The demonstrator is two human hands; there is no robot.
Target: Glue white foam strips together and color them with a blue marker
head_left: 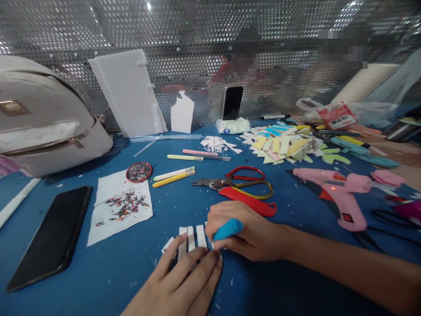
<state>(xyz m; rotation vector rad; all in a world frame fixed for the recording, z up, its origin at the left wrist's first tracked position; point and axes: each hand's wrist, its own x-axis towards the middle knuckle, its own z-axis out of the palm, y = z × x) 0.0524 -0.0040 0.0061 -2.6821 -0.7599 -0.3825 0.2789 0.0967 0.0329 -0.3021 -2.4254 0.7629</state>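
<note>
My left hand (187, 276) lies flat on several white strips (201, 236), fingers stretched out and slightly apart, pressing them against the blue tabletop. My right hand (243, 230) is closed around a blue marker (228, 229); its blue end points up toward me, and its tip is hidden by the fingers. That hand rests at the right end of the strips, touching or almost touching my left fingertips. Just beyond it lie red-and-yellow-handled scissors (226, 182) and a red cutter (250, 202).
A pink glue gun (342, 188) with cables lies at right. Left are a black phone (52, 237), a white sheet (105, 197) with glitter, and a bag (49, 114). Behind are markers (174, 177), coloured strips (286, 142), a propped phone (233, 103) and white boards (128, 92).
</note>
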